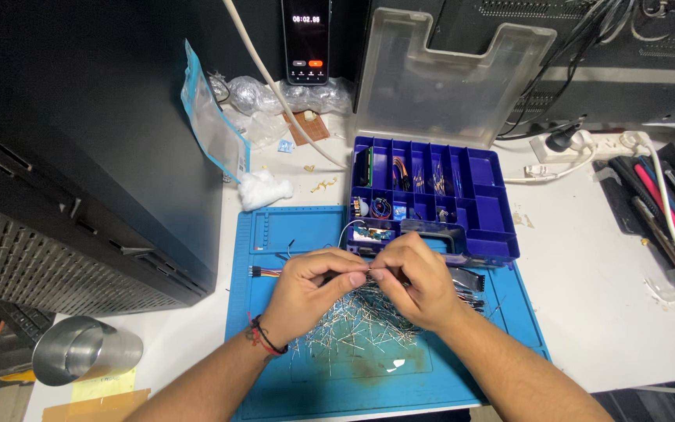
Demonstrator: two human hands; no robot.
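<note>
My left hand [314,281] and my right hand [419,281] meet over a blue work mat [275,367], fingertips pinched together on a small thin metal component [369,270]. Its exact kind is too small to tell. Beneath the hands lies a heap of thin metal pins and wire leads [353,324]. A red and black band circles my left wrist. Just beyond the hands stands an open blue compartment box [486,199] holding small electronic parts, its clear lid [447,74] tipped up behind.
A black cabinet [80,156] fills the left. A metal cup [83,352] stands at the lower left. A phone showing a timer [306,39], plastic bags, a cotton wad [263,189] and a white cable lie at the back. A power strip [587,144] and tools sit right.
</note>
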